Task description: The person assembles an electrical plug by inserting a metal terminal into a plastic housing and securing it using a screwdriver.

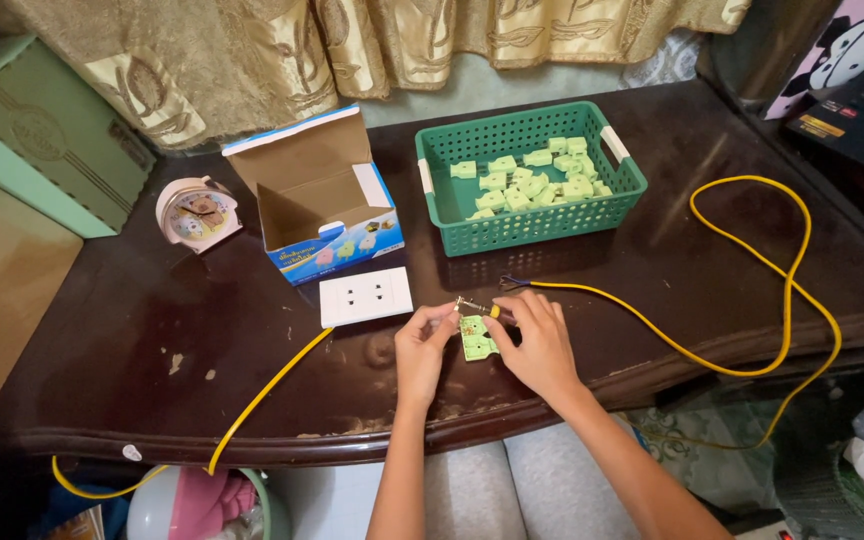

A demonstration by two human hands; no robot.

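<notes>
The small green socket module (476,338) sits low over the front edge of the dark wooden table (152,330), just below the white wall socket plate (366,296). It could slip and drop toward the lap if the pinch loosens, since only fingertips carry it. The stripped end of the yellow cable (752,262) could miss its terminal or splay, because the wire lies slack in a wide loop and may tug sideways. The left hand (422,350) pinches the module's left side between thumb and forefinger. The right hand (537,345) closes on the module's right side and on the cable end; whether it also grips a small tool cannot be told. The green basket (532,225) of spare modules stands well apart
</notes>
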